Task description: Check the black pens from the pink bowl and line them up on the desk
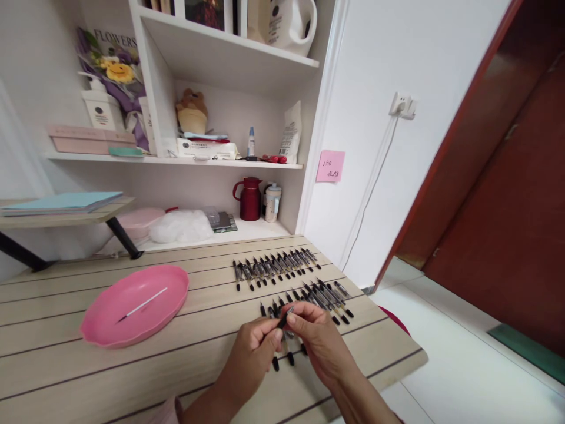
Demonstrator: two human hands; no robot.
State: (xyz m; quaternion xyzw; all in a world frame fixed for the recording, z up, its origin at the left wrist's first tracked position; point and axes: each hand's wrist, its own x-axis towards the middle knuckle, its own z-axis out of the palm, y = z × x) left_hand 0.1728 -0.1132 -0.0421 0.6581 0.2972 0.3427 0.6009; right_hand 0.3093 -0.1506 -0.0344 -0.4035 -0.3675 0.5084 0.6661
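Observation:
My left hand (252,348) and my right hand (318,337) meet over the wooden table (88,383), both pinched on one black pen (286,318) held between them. Under and behind my hands lies a row of several black pens (322,294), some partly hidden by my fingers. A second row of several pens (273,266) lies farther back on the table. To the left sits a pink oval tray (101,327) with a single thin white pen refill (142,304) in it.
White shelves at the back hold a red jug (250,199), a small cup (273,202), a plastic bag (180,226) and boxes. A pink sticky note (330,166) hangs on the wall. The table's right edge drops to the floor beside a dark red door (507,206).

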